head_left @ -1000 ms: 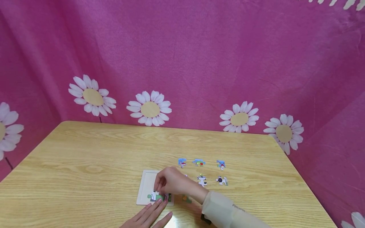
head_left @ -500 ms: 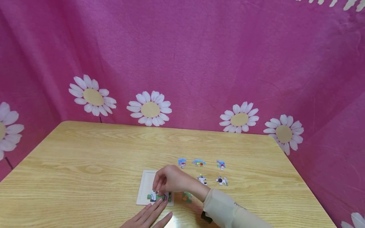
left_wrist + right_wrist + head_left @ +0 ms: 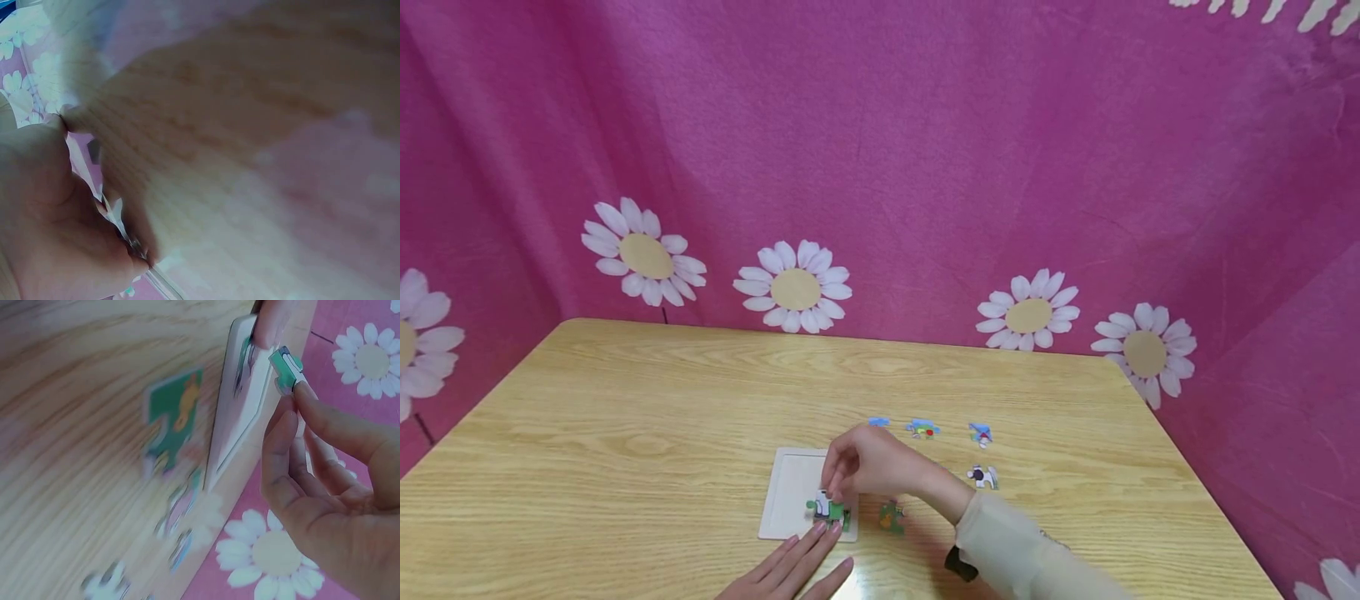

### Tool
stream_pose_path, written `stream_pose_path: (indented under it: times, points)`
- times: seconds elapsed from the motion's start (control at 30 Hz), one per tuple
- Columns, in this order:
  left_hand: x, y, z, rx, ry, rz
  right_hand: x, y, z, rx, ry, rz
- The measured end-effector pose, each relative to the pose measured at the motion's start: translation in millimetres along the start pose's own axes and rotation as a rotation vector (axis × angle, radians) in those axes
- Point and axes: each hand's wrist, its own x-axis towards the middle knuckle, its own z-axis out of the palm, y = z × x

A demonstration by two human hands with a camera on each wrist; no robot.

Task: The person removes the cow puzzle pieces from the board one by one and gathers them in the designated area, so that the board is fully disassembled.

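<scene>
Between thumb and forefinger, my right hand [image 3: 876, 467] pinches a green and white jigsaw piece [image 3: 286, 372], raised just off the pale puzzle tray [image 3: 784, 492]. Another green piece [image 3: 242, 359] lies in the tray's near right corner, partly covered by fingers. My left hand [image 3: 793, 573] has its fingers straight, with the tips resting at the tray's near edge by that corner piece. The left wrist view is mostly blurred and shows part of the hand [image 3: 56, 212].
Right of the tray lies a green and orange piece [image 3: 892, 517]. Further off on the wooden table [image 3: 625, 450] are a black and white piece [image 3: 982, 476] and several blue-topped ones, including one with a red spot [image 3: 922, 428]. My right forearm hides part of this area.
My right hand has shifted to the right and slightly up, carrying the green and white jigsaw piece from the tray's front middle toward its right side. The left hand stays put.
</scene>
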Motion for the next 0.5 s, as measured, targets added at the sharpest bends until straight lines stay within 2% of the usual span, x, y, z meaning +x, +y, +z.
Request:
stream_pose_path:
  times: [0.23, 0.5]
  points:
    - [1.5, -2.4, -0.4, -0.018, 0.019, 0.023, -23.0, 18, -20, 0.044, 0.011, 0.040]
    - [2.6, -1.7, -2.5, -0.028, -0.006, 0.022, -58.3, 38, -45, 0.063, 0.059, 0.122]
